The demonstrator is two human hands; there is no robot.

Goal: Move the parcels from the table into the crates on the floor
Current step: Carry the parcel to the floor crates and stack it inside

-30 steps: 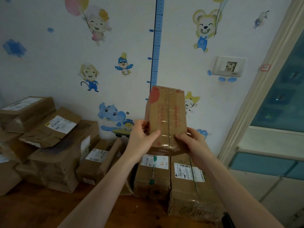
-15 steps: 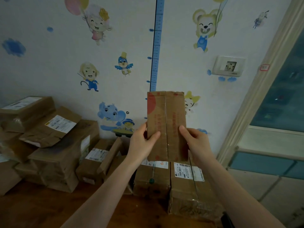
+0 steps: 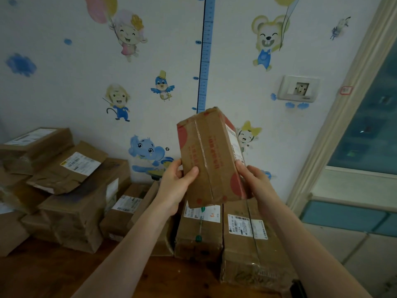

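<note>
Left grip (image 3: pixel 176 186) and right grip (image 3: pixel 255 181) clasp the taped parcel's (image 3: pixel 209 160) lower end; leaning toward eleven o'clock, it may tip free.

Brown parcel (image 3: pixel 209 155) with red print and red dots; blue-patterned white wall (image 3: pixel 64 93).

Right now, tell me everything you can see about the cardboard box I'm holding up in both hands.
The held box is a long brown cardboard parcel, taped clear along its middle seam, printed with red characters and red patches at the corners. A white label shows on its right side face. Held on end, its top tilts left, above the parcels on the table. The left hand grips its lower left edge, thumb across the front; the right hand grips the lower right edge.
</note>
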